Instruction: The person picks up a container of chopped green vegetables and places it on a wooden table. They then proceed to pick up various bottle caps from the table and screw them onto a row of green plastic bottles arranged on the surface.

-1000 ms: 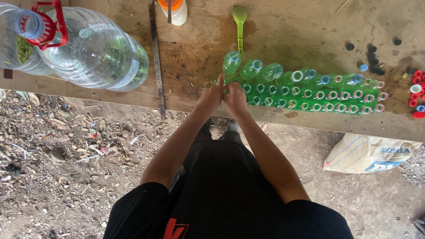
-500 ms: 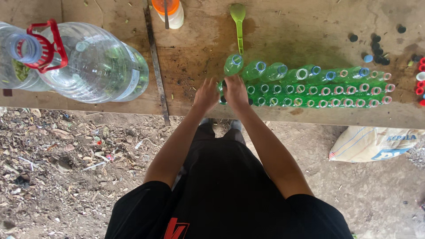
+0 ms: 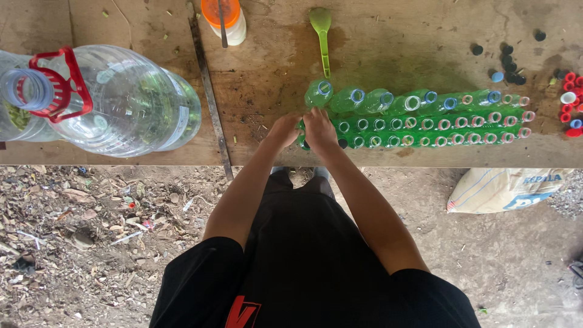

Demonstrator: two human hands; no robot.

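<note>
Where the rows of green bottles (image 3: 419, 121) end on the bench (image 3: 267, 97), left hand (image 3: 284, 129) and right hand (image 3: 318, 128) pressed together, pinching the endmost bottle (image 3: 303, 141).

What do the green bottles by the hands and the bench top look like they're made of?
Green bottles: thin translucent plastic, probably; light passes through and the walls are glossy. Bench top: wood, likely plywood or board; matte, stained brown with a seam between panels.
</note>
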